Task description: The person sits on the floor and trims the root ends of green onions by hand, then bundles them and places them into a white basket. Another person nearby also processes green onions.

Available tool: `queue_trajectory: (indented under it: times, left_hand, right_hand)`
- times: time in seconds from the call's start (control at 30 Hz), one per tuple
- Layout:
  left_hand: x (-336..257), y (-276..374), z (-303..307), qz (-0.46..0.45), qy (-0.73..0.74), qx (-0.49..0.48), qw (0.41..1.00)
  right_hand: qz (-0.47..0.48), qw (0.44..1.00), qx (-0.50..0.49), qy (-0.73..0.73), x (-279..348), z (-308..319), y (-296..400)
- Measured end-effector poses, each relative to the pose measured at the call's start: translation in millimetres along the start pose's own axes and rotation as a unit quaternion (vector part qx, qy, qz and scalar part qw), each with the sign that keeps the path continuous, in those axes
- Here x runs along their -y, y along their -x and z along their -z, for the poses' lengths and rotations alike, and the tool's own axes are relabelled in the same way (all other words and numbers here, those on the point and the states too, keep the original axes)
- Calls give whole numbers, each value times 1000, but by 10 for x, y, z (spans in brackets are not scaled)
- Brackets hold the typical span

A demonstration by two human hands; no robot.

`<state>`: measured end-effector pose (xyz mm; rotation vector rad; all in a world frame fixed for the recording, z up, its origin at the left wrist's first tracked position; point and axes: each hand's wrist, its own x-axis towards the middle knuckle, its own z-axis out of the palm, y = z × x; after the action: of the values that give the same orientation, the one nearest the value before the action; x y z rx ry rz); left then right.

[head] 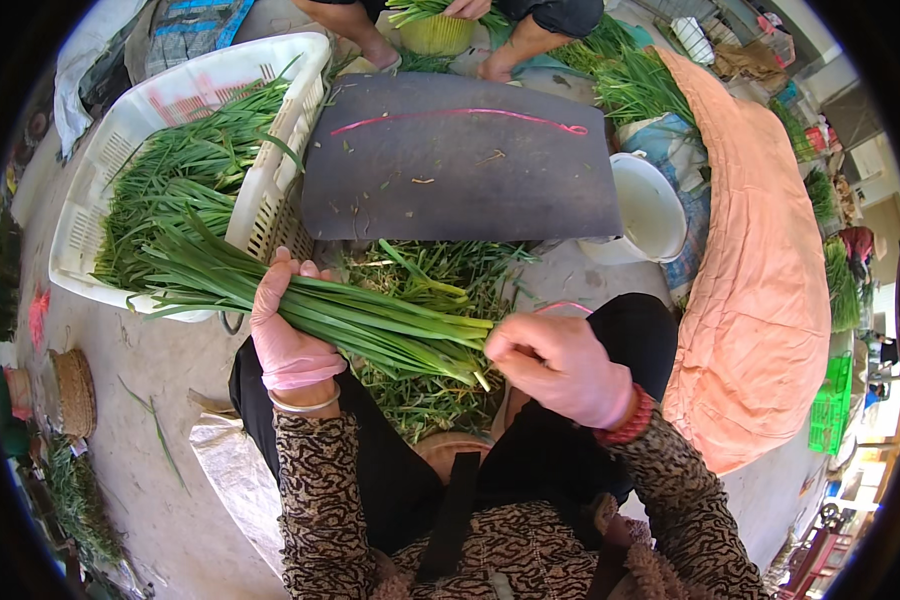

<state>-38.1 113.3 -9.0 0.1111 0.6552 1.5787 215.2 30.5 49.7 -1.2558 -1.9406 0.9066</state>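
My left hand [289, 322], in a thin pink glove, grips a bunch of long flat green leaves, likely garlic chives [375, 322]. The pale stem ends point right, towards my right hand [559, 364]. That gloved hand has its fingers curled beside the stem ends; whether it pinches a stem is hidden. Beyond the bunch lies a dark flat board [457, 172] with a pink tie string [457, 112] across it and bits of leaf. At the left, a white plastic crate [277, 161] holds more green leaves [195, 165]. Loose leaves and trimmings [435, 405] lie on the floor below the bunch.
A white bucket [649, 210] stands right of the board, beside an orange cloth [765, 285]. Across the board sits another person [465, 9] with greens and a yellow-green basket [439, 34]. More greens [637, 82] lie at the upper right. A woven basket [73, 394] stands far left.
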Motion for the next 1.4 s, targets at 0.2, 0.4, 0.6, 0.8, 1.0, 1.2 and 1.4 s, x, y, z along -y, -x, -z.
queue_trajectory:
  times: [0.2,0.4,0.6,0.8,1.0,1.2,1.4]
  left_hand:
    - [-33,-34,-11,-17,-9,-5,1000]
    - [-21,-63,36,-20,8,35,999]
    - [-62,-41,93,-12,20,94,995]
    - [-85,13,113,-12,49,138,989]
    - [-65,106,53,8,69,174,982]
    - [-45,133,27,24,81,196,977]
    - [-114,176,32,55,114,210,969]
  right_hand:
    - [-110,971,76,-200,109,531,419]
    - [-157,987,31,-7,-2,-39,528]
    - [-155,974,-68,-150,45,-355,493]
    - [-116,970,-105,-188,9,-452,481]
    - [-19,982,-90,-167,-101,-442,417]
    - [-68,967,-70,-237,-14,-474,393]
    - [-62,994,26,-88,171,-123,371]
